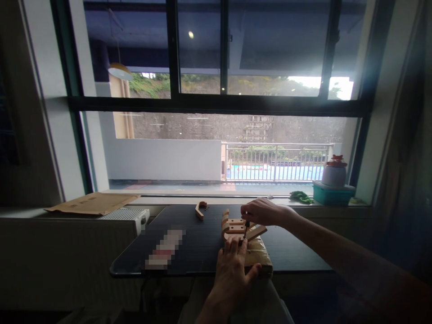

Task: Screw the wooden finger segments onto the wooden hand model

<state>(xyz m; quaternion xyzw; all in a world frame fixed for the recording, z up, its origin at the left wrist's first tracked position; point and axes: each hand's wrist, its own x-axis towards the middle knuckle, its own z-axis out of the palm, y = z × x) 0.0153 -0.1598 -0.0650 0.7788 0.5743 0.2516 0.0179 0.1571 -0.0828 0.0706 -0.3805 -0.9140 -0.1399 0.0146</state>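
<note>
A small wooden assembly (234,227) of curved, slotted pieces sits on a dark table (189,245) in front of me. My right hand (261,211) is closed around a small dark screwdriver (246,228) whose tip points down into the wood. My left hand (232,267) lies below it, fingers pressed on the near side of the assembly and on a clear plastic bag (258,254) beneath it. A separate curved wooden piece (200,209) lies further back on the table, apart from both hands.
A blurred rectangular object (165,252) lies on the table's left part. A white box (126,215) and brown cardboard (94,202) sit at the left by the window sill. A teal container (332,194) with a white jar on it stands at the right sill.
</note>
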